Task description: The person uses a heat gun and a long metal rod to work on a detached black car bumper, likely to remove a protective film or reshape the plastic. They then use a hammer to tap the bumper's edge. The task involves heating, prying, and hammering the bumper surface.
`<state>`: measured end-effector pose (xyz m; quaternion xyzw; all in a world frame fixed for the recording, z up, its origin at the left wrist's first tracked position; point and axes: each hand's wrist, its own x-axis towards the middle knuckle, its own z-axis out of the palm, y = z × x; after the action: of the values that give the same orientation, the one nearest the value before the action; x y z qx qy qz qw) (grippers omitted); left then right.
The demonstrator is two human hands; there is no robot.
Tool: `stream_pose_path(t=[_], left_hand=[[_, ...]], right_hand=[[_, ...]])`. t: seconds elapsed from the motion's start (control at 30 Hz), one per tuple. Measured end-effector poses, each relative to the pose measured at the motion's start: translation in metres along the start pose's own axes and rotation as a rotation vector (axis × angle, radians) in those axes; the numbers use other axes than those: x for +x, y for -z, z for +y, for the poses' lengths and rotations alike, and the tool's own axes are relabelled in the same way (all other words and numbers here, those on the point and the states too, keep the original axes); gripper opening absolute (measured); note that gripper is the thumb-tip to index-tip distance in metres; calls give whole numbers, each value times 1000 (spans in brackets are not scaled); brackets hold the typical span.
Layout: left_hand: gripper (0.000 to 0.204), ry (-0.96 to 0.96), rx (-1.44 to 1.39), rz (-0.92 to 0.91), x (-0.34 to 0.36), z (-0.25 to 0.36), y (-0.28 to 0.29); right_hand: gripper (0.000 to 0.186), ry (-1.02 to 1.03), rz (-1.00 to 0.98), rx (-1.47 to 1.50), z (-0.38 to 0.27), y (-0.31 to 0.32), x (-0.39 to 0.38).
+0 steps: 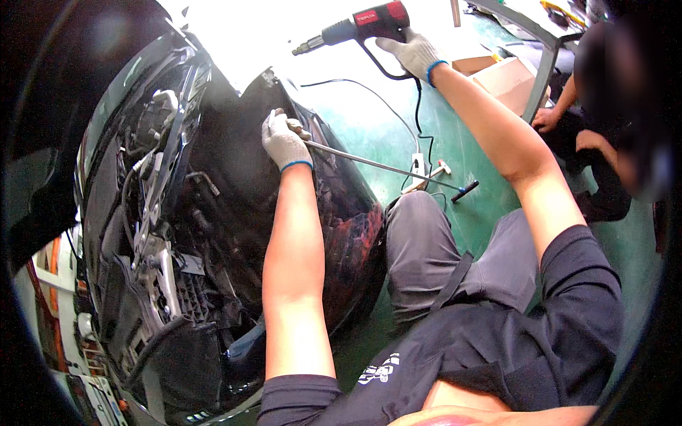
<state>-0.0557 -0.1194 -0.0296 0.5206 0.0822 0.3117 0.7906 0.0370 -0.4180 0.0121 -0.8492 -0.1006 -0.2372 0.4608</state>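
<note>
My left hand, in a white knit glove with a blue cuff, is closed around one end of a long metal rod. The rod slants down to the right and ends in a black T-shaped handle above the green floor. In my gloved right hand is a red and black heat gun, its nozzle aimed left toward the brightly lit side of a dark car. Beside the left hand is the car's dark body panel; glare washes out the area by the nozzle.
Engine parts lie exposed on the left. A black cord hangs from the heat gun to a white power strip on the floor near my knees. Cardboard boxes stand by a metal frame. Another person crouches at the right.
</note>
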Motion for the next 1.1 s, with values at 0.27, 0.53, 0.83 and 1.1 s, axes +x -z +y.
stream_pose_path(t=[0.27,0.53,0.83,1.1], left_hand=[[18,-32,-90,-44,6,-3,4],[18,-4,-109,-15,-2,0,3],[18,14,-143,1,-2,0,1],[18,-32,-14,53,4,-3,2]], right_hand=[[54,1,-174,304,-14,12,-5],[50,-108,-82,251,-16,4,-2],[34,16,-234,482,-21,12,-9],[40,-128,-84,336,-13,-3,-4]])
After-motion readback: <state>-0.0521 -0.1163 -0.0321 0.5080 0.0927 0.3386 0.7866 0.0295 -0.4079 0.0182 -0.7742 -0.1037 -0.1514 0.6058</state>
